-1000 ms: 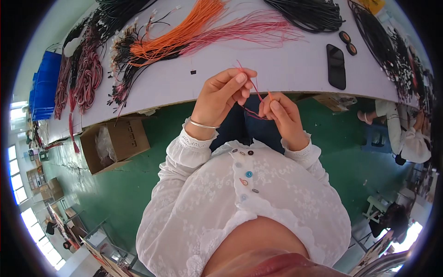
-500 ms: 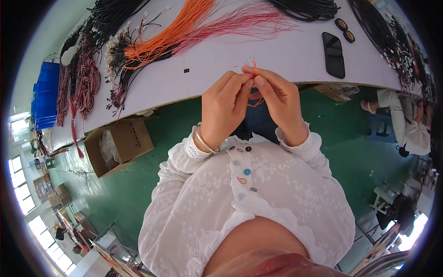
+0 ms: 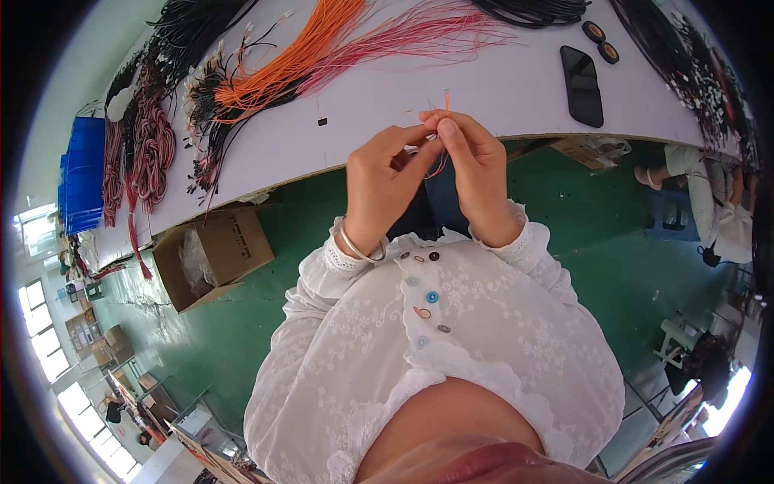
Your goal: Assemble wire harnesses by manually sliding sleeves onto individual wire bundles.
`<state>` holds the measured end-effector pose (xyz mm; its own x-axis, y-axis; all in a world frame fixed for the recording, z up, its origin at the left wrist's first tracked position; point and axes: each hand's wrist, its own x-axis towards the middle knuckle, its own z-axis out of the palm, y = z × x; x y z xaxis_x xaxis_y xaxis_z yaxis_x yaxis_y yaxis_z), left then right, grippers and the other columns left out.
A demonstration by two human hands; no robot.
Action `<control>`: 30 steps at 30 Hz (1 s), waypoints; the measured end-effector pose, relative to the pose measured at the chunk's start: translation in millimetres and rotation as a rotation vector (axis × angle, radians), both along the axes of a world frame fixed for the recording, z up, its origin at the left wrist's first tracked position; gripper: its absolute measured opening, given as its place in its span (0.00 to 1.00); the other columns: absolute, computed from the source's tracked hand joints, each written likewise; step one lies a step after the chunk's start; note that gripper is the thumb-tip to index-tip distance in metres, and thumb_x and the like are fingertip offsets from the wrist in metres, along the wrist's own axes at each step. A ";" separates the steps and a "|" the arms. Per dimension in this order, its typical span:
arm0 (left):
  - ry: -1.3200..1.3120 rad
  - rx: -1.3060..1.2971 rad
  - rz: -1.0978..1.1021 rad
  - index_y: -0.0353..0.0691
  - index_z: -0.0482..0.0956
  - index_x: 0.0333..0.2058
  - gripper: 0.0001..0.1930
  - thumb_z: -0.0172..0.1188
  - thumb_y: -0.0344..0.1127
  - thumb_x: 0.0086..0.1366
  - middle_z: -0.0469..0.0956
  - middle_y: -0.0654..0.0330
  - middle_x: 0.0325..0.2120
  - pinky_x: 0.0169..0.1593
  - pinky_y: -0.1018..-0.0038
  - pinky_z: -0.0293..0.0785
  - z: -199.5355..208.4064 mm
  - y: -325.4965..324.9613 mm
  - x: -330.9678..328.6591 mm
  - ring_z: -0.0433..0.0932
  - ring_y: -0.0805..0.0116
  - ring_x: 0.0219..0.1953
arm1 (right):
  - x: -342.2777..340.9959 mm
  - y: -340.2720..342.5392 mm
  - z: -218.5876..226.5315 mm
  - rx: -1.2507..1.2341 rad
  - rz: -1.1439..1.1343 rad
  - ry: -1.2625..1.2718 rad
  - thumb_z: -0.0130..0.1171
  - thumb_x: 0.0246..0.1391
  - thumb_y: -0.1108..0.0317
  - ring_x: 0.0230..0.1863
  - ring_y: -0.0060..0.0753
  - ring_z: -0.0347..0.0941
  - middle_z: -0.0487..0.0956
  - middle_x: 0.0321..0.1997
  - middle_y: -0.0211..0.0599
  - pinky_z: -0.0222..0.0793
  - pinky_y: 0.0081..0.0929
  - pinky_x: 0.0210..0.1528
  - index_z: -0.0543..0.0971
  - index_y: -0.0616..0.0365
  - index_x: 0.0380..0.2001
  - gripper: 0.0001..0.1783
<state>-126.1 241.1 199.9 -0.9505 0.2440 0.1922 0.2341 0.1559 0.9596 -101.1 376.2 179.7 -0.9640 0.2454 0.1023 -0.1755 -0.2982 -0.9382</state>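
Note:
My left hand (image 3: 379,187) and my right hand (image 3: 477,179) meet at the fingertips just off the table's near edge. Thin orange-red wires (image 3: 447,100) are pinched between my right thumb and fingers, their pale ends pointing up toward the table. A loop of the same wire (image 3: 439,167) hangs below the fingers. My left fingers are closed against the wires beside the right thumb; exactly what they grip is partly hidden. On the table ahead lie a bundle of orange wires (image 3: 290,58) and loose pink-red wires (image 3: 395,39).
A small black connector (image 3: 322,122) lies on the white table (image 3: 516,93). To the right are a black phone (image 3: 582,87) and tape rolls (image 3: 608,52). Striped cable coils (image 3: 153,133) hang at the left edge, above an open cardboard box (image 3: 242,246). Another person (image 3: 697,181) sits at right.
The wire ends, splayed before, now stand together in a narrow bunch. My right hand has shifted slightly left, and the wire loop below the fingers looks smaller.

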 end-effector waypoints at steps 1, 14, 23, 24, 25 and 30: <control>0.069 0.009 0.032 0.35 0.86 0.42 0.08 0.67 0.26 0.64 0.83 0.62 0.28 0.25 0.80 0.68 -4.8 -5.2 -2.7 0.72 0.79 0.22 | -0.9 -0.1 0.5 0.055 0.014 0.026 0.53 0.71 0.66 0.47 0.25 0.78 0.84 0.49 0.39 0.73 0.23 0.53 0.81 0.64 0.50 0.14; -0.078 0.202 -0.020 0.34 0.87 0.39 0.06 0.68 0.25 0.64 0.83 0.61 0.32 0.35 0.83 0.75 12.4 -13.0 -10.9 0.82 0.76 0.32 | 7.1 6.2 -5.1 0.394 -0.027 0.109 0.58 0.68 0.67 0.41 0.24 0.82 0.86 0.40 0.38 0.75 0.20 0.46 0.82 0.66 0.48 0.13; -0.152 0.285 -0.046 0.35 0.87 0.40 0.07 0.68 0.30 0.65 0.81 0.66 0.28 0.25 0.84 0.60 10.5 -11.9 -12.6 0.69 0.84 0.24 | 8.3 9.4 3.8 0.464 0.023 0.127 0.58 0.67 0.69 0.42 0.25 0.81 0.86 0.40 0.39 0.74 0.20 0.46 0.82 0.66 0.46 0.12; -0.155 0.307 -0.042 0.35 0.87 0.40 0.07 0.68 0.30 0.65 0.81 0.65 0.28 0.25 0.84 0.60 10.1 -11.8 -12.3 0.68 0.83 0.24 | 8.7 10.2 3.5 0.464 0.022 0.127 0.58 0.67 0.69 0.42 0.25 0.81 0.86 0.40 0.39 0.74 0.20 0.46 0.82 0.66 0.46 0.12; -0.155 0.306 -0.043 0.35 0.87 0.40 0.07 0.68 0.30 0.65 0.81 0.65 0.28 0.25 0.84 0.60 10.3 -12.0 -12.6 0.68 0.83 0.24 | 8.9 11.4 3.0 0.496 0.038 0.135 0.59 0.67 0.69 0.41 0.25 0.81 0.85 0.40 0.38 0.74 0.21 0.45 0.83 0.66 0.46 0.11; -0.154 0.271 -0.050 0.33 0.87 0.39 0.06 0.67 0.29 0.66 0.82 0.64 0.29 0.26 0.84 0.61 13.6 -13.5 -13.3 0.68 0.83 0.24 | 7.4 15.0 2.3 0.565 0.045 0.173 0.60 0.65 0.70 0.37 0.26 0.79 0.84 0.39 0.38 0.72 0.22 0.41 0.83 0.64 0.46 0.10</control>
